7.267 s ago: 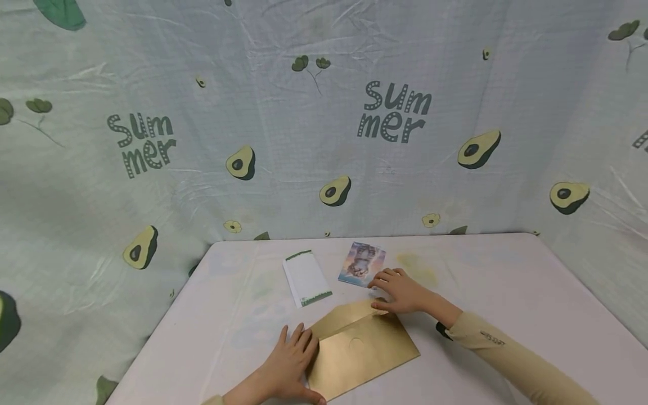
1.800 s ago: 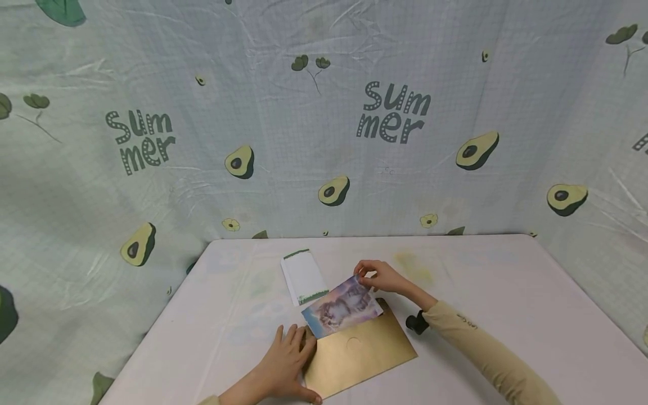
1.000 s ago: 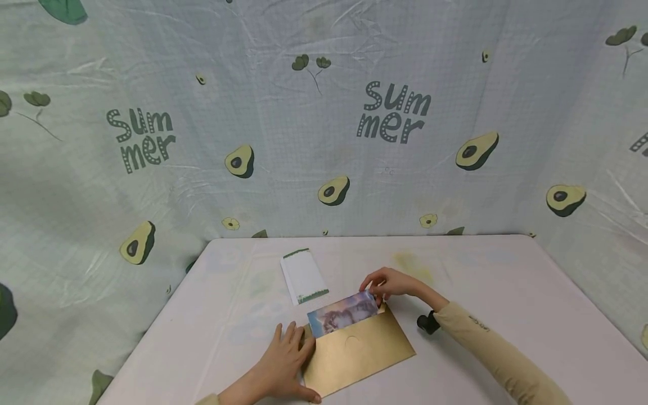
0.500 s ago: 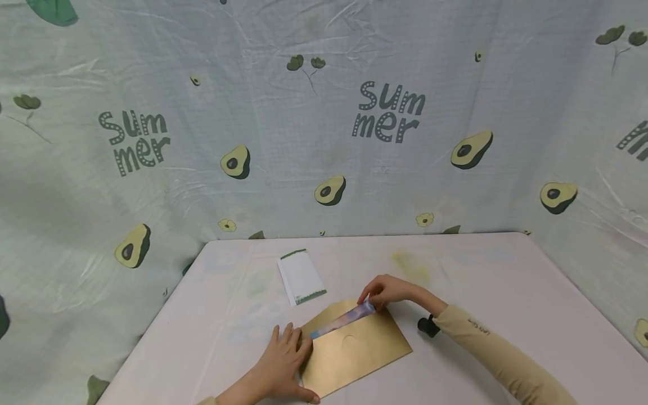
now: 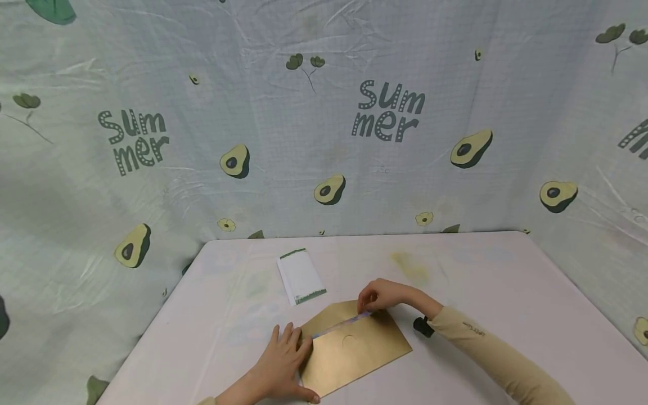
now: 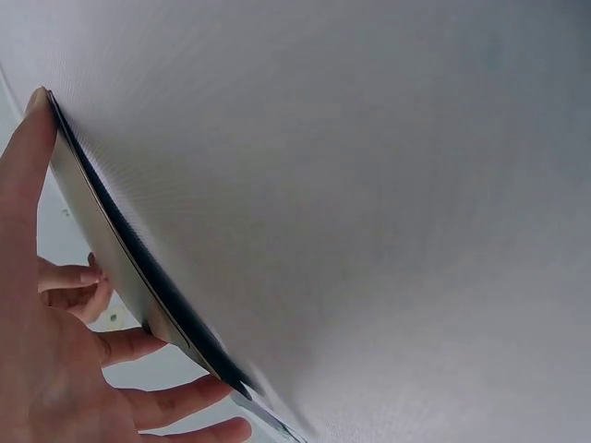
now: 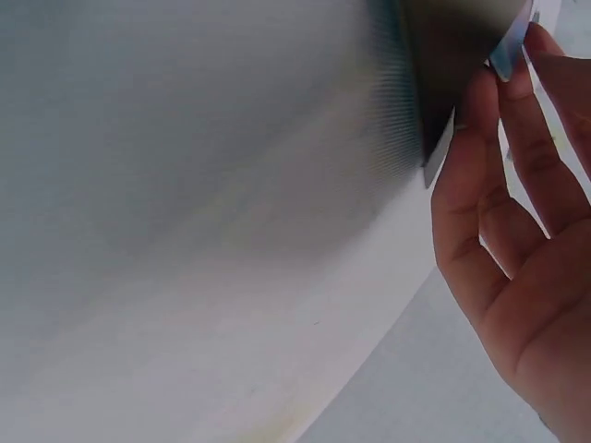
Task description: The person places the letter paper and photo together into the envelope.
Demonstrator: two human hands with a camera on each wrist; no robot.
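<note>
A gold envelope (image 5: 359, 351) lies on the pale table (image 5: 486, 292) with its flap open towards the back. A picture card (image 5: 344, 324) sits almost wholly inside it; only a thin bluish strip shows at the mouth. My right hand (image 5: 377, 293) pinches the card's right end at the envelope's opening. My left hand (image 5: 286, 359) lies flat, fingers straight, pressing the envelope's left end. In the left wrist view the left hand (image 6: 55, 369) lies along the envelope (image 6: 102, 240) edge. In the right wrist view the right hand's fingertips (image 7: 503, 65) touch the card's edge (image 7: 519, 32).
A small white sheet with green bands (image 5: 301, 275) lies behind the envelope, left of centre. A cloth printed with avocados and "Summer" (image 5: 390, 112) hangs close around the table's back and sides. The table's left edge (image 5: 167, 315) drops off near my left hand.
My right hand has pushed the picture card down into the envelope, from mostly showing to a thin strip. The left hand has stayed on the envelope's left end.
</note>
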